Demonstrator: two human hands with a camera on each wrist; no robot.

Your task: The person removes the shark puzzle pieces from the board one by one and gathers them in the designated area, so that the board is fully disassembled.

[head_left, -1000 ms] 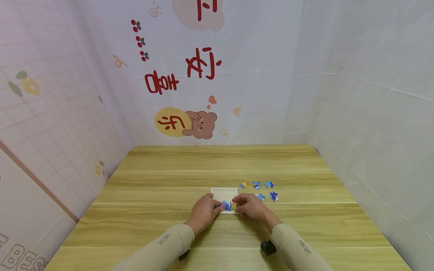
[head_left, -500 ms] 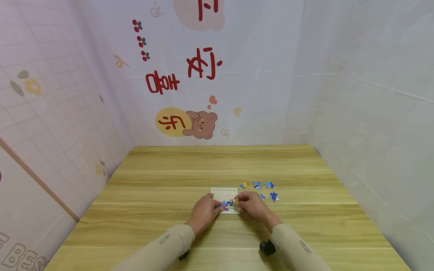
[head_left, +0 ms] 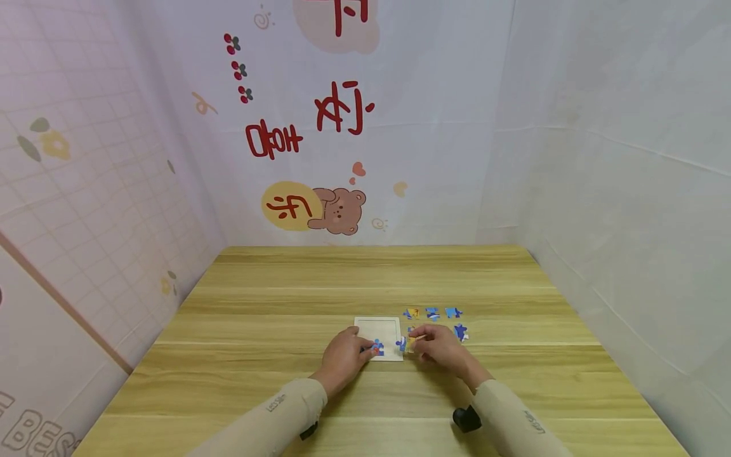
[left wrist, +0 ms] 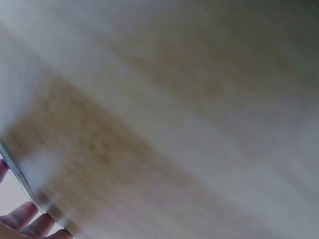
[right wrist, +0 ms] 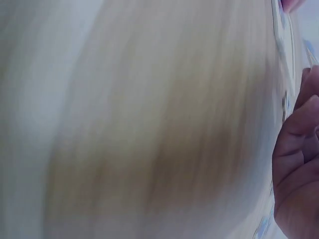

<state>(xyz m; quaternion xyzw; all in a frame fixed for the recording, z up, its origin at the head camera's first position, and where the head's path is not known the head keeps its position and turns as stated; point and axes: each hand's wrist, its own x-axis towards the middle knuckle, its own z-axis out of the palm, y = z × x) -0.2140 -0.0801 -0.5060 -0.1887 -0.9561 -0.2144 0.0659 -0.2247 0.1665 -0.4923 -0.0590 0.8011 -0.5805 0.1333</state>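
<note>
A white puzzle board (head_left: 374, 328) lies on the wooden table. My left hand (head_left: 342, 355) grips its left edge, with the thumb on a blue and red jigsaw piece (head_left: 379, 348) in the near part of the board. In the left wrist view, the fingers (left wrist: 37, 226) line the board's edge. My right hand (head_left: 442, 348) pinches a blue and yellow jigsaw piece (head_left: 402, 344) at the board's right edge. Whether this is one piece or two joined is too small to tell. The right wrist view shows the right hand's curled fingers (right wrist: 294, 134).
Right of the board lie loose jigsaw pieces: a yellow one (head_left: 412, 313), two blue ones (head_left: 433, 313) (head_left: 453, 312) and a dark blue one (head_left: 460, 332). Another piece is partly hidden behind my right hand. The wooden table (head_left: 274, 298) reaches back to a printed curtain.
My right hand has lifted the blue and yellow jigsaw piece from the board's near right corner and moved it right, to the board's edge. My left hand has stayed on the board.
</note>
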